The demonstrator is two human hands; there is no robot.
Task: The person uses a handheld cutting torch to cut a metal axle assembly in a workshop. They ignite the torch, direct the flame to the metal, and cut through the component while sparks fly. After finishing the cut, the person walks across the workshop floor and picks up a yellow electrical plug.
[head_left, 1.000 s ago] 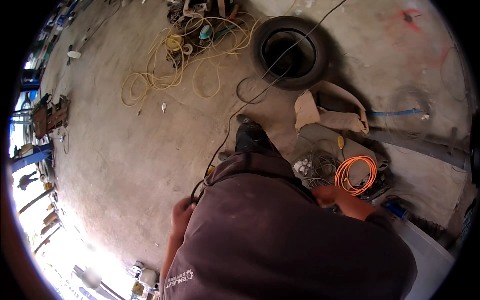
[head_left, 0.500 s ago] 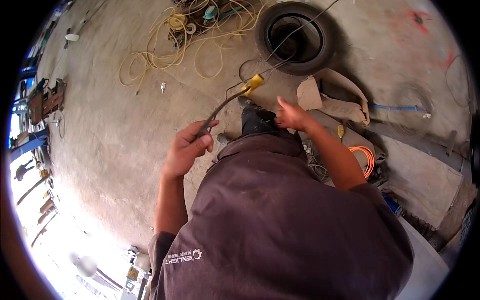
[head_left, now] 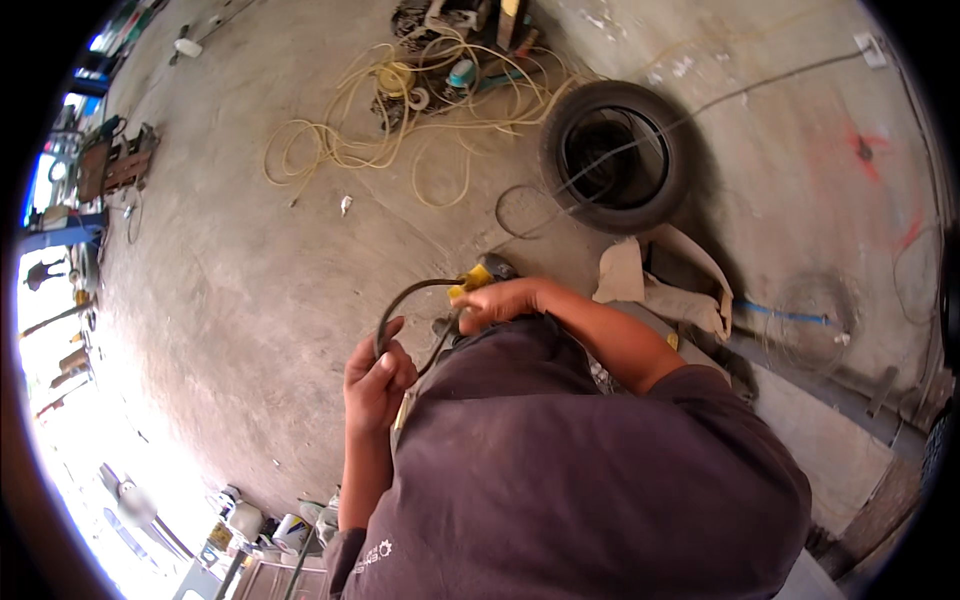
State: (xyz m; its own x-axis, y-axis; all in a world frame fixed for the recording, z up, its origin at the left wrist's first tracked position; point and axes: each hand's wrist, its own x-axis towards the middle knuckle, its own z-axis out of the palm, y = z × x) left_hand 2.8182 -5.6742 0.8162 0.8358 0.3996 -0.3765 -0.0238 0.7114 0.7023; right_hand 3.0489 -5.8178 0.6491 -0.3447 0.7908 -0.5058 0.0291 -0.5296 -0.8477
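Note:
My left hand [head_left: 378, 380] is closed around a dark cable [head_left: 405, 296], left of my body. From there the cable arcs up and right to a yellow block-shaped connector [head_left: 474, 281] above my dark shoe [head_left: 497, 265]. My right hand [head_left: 497, 302] reaches across in front of me, its fingers curled just below the connector. A second stretch of cable runs from those fingers down toward my left hand. The right fingertips partly hide what they grip.
A tire [head_left: 672, 180] lies ahead to the right, a thin cable crossing it toward a wall box [head_left: 871, 50]. Tangled yellowish hose [head_left: 335, 150] spreads across the concrete floor ahead. Torn cardboard [head_left: 625, 270] lies at right near a blue rod [head_left: 785, 312]. Cluttered equipment lines the far left.
My right hand has moved left and closed beside the yellow connector. The cable in my left hand now bends in a higher arc. The view has shifted, so floor things sit lower.

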